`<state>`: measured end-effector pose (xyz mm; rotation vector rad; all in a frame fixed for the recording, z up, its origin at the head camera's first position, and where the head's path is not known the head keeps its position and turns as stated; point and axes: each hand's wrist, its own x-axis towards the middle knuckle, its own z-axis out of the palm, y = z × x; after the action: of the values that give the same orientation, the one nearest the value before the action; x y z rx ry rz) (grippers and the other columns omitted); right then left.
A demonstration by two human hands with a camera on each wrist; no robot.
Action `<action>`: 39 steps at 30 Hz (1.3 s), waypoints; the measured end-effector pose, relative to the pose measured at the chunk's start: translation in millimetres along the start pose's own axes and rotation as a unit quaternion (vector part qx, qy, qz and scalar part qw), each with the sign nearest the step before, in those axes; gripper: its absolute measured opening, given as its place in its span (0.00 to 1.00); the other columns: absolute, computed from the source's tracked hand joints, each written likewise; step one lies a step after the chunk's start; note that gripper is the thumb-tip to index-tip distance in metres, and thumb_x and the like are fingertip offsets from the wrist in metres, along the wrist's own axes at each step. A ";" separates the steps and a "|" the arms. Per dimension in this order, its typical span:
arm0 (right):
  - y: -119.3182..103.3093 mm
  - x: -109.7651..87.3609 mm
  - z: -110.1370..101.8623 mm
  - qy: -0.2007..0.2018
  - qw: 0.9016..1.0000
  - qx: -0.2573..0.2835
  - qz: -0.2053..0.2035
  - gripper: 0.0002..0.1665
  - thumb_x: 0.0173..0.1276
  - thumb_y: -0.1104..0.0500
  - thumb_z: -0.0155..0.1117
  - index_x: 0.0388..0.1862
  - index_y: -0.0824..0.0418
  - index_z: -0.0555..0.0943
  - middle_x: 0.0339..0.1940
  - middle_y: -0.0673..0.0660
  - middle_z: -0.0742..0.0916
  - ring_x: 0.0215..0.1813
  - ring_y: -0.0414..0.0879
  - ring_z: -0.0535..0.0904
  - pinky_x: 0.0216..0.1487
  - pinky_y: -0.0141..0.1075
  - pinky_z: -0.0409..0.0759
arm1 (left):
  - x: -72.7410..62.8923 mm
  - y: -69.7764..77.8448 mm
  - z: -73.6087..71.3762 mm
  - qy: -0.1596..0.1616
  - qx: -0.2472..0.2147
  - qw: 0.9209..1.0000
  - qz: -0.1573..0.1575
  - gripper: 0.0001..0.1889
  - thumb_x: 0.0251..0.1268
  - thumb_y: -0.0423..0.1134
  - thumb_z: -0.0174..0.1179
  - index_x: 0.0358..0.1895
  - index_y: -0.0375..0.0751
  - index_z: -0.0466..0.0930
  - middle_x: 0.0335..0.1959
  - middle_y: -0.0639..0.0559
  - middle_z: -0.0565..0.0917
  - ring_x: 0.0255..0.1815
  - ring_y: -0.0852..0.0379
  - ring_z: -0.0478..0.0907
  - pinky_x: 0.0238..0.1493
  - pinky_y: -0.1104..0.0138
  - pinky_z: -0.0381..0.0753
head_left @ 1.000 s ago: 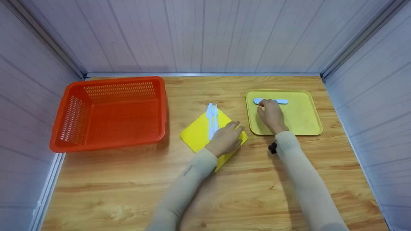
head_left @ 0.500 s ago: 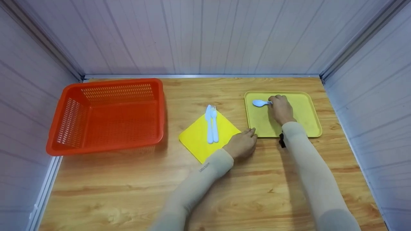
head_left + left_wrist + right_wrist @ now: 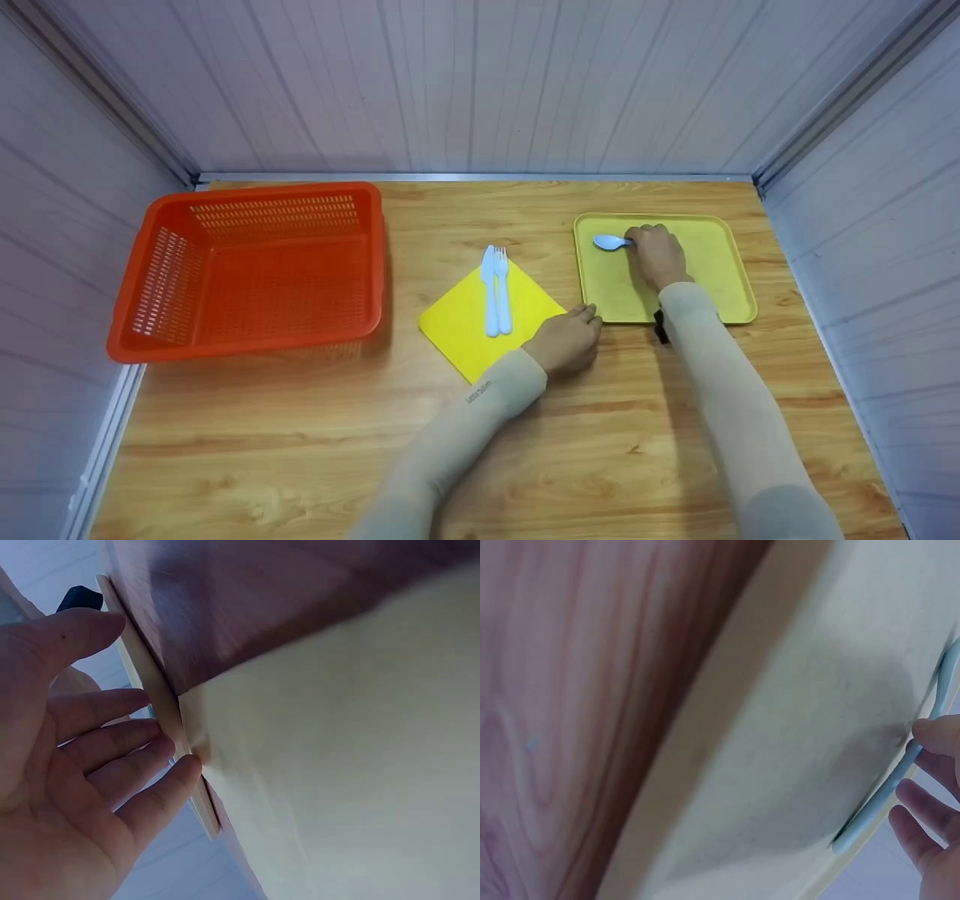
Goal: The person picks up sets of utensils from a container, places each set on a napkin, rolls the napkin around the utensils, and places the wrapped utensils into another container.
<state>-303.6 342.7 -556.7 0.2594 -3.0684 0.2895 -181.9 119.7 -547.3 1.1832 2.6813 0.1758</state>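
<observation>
On the yellow tray (image 3: 712, 292) lies a pale blue spoon (image 3: 610, 242), its bowl pointing left. My right hand (image 3: 658, 256) pinches its handle between thumb and fingers; the right wrist view shows the spoon (image 3: 877, 804) close along the tray surface. My left hand (image 3: 564, 341) has its fingers extended, with fingertips right at the tray's near left corner and the right corner of a yellow napkin (image 3: 454, 322). In the left wrist view the fingers (image 3: 157, 799) reach the tray's edge (image 3: 154, 679). A pale blue knife (image 3: 490, 300) and fork (image 3: 504, 300) lie side by side on the napkin.
A red plastic basket (image 3: 247, 351) with slotted walls stands at the left on the wooden table (image 3: 300, 450). Pale panels (image 3: 472, 90) enclose the back and both sides.
My right hand has shifted right along the spoon to its handle. The left hand has moved right, off the napkin's middle to the tray corner. Little differs over the last half second.
</observation>
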 end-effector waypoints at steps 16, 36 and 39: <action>-42.1 -14.4 -33.2 0.091 0.991 -0.046 -0.086 0.08 0.71 0.67 0.62 0.45 0.68 0.85 0.38 0.66 0.86 0.39 0.64 0.83 0.40 0.59 0.80 | -35.1 -22.4 -13.6 0.060 -0.019 0.998 -0.030 0.25 0.76 0.45 0.51 0.68 0.35 0.72 0.73 0.38 0.67 0.73 0.44 0.64 0.70 0.60 0.65; -149.9 -40.0 -27.1 0.031 0.990 0.138 -0.027 0.11 0.70 0.62 0.65 0.45 0.71 0.83 0.36 0.65 0.85 0.35 0.54 0.82 0.35 0.44 0.83 | -121.0 -87.2 -14.9 0.059 -0.126 0.971 -0.192 0.28 0.74 0.43 0.56 0.70 0.31 0.69 0.74 0.34 0.63 0.74 0.39 0.60 0.70 0.50 0.63; -160.8 -36.8 -18.2 0.019 0.984 0.178 0.005 0.11 0.70 0.62 0.64 0.44 0.70 0.82 0.39 0.65 0.86 0.37 0.53 0.83 0.37 0.44 0.83 | -124.7 -89.5 -9.8 0.050 -0.126 0.971 -0.199 0.27 0.74 0.43 0.55 0.70 0.31 0.69 0.74 0.33 0.63 0.74 0.38 0.60 0.69 0.49 0.65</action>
<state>-239.3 196.4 -512.0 0.2462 -2.9622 0.8342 -166.3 -33.0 -537.5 0.5646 2.8083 0.5028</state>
